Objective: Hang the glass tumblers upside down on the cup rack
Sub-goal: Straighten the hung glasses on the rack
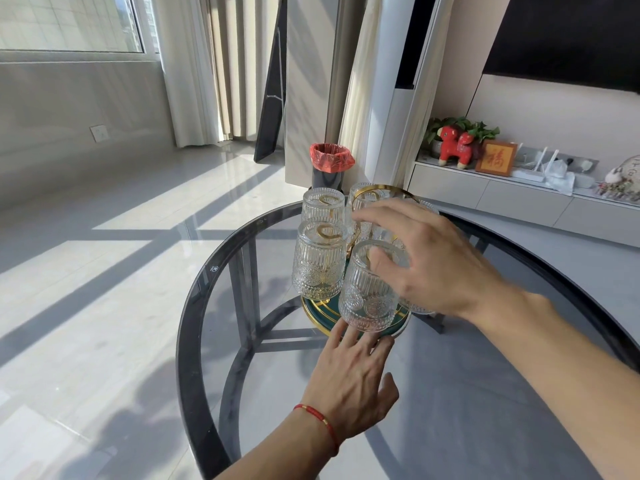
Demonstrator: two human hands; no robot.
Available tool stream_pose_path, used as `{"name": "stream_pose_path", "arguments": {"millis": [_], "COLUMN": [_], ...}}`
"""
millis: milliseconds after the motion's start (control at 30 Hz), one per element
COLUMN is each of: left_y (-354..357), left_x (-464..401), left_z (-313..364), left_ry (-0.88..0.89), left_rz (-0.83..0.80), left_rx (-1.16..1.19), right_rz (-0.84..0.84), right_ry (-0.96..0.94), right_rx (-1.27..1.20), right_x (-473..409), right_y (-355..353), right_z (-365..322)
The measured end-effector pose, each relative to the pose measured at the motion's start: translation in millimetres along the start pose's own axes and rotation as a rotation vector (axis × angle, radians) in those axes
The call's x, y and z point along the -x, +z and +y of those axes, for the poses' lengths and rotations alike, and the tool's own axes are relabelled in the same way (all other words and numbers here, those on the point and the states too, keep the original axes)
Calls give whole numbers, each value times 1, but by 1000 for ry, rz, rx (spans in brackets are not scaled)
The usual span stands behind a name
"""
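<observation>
A cup rack with gold wire arms and a round green, gold-rimmed base (313, 311) stands on the round glass table (194, 327). Several ribbed glass tumblers hang upside down on it, among them one at the front left (320, 263) and one behind it (322, 206). My right hand (426, 258) covers the top of the nearest tumbler (367, 296), thumb and fingers around its upturned bottom. My left hand (349, 379) lies flat on the table, fingertips touching the front rim of the base. The right hand hides the tumblers on the rack's right side.
A black bin with a red liner (330, 164) stands on the floor behind the table. To the right runs a low white cabinet (502, 199) with a red toy animal, a framed picture and small items. Curtains and a window are at the far left.
</observation>
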State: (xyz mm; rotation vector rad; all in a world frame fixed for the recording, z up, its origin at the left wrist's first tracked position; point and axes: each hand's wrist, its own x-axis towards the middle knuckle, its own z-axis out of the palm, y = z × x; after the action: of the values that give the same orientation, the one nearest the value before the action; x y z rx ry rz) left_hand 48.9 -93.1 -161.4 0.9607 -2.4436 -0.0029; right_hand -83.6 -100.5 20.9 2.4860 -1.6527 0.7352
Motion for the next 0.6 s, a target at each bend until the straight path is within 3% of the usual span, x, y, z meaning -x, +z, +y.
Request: {"name": "stream_pose_path", "arguments": {"millis": [100,167,233,400,600], "left_y": [0,-1,-3,-7,-8], "left_x": [0,0,0,0,0], "left_z": [0,0,1,3,4], "left_ry": [4,4,1,15,16], "left_rz": [-7,-23,-45,-56,-38], "left_rx": [-5,-14,-24,-20,-18], "right_rz": [229,290,274,43,134], "right_ry": [50,81,108,137,123], "right_rx": [-70,-45,-17,106,45], "right_x": [25,41,52,61,61], "right_y": [1,7,15,30,30], "right_z": [7,7,4,-8,-8]}}
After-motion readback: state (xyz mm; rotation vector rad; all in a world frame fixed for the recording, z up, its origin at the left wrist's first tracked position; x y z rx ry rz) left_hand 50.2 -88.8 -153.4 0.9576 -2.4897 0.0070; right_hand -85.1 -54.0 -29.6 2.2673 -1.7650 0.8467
